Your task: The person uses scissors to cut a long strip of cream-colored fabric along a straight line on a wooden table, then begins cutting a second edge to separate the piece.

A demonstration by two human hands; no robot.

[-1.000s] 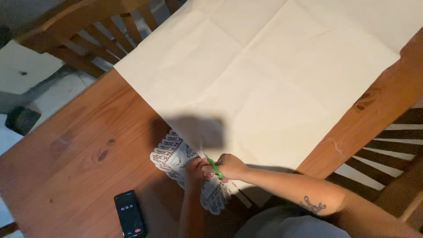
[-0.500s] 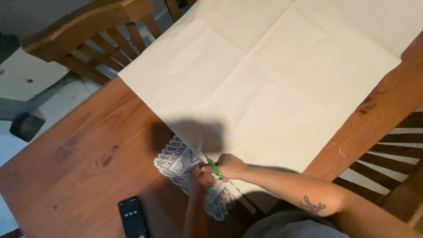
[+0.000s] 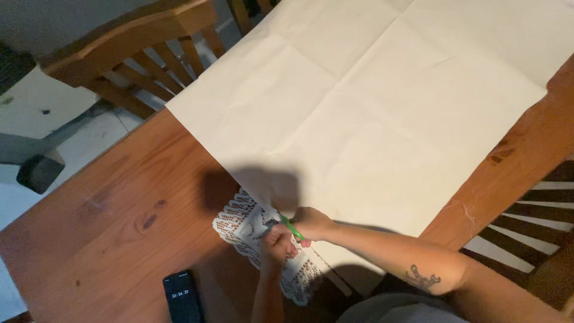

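Observation:
A white lace doily (image 3: pixel 248 227) lies on the wooden table (image 3: pixel 113 221) at the near edge of a large cream cloth (image 3: pixel 371 113). My left hand (image 3: pixel 276 244) rests on the doily with its fingers curled and pins it down. My right hand (image 3: pixel 312 222) sits just to the right of it and is closed around a thin green stick-like tool (image 3: pixel 291 227), whose tip meets the lace between the two hands. Both forearms reach in from the bottom of the view.
A black phone (image 3: pixel 182 296) with a lit screen lies on the table at the lower left. One wooden chair (image 3: pixel 137 48) stands at the far left side, another chair (image 3: pixel 526 221) at the right. White floor tiles (image 3: pixel 89 137) show beyond the table's left edge.
The view has shifted slightly, so everything sits a little further right and lower. Both hands stay on the doily with the green tool, with only small movement.

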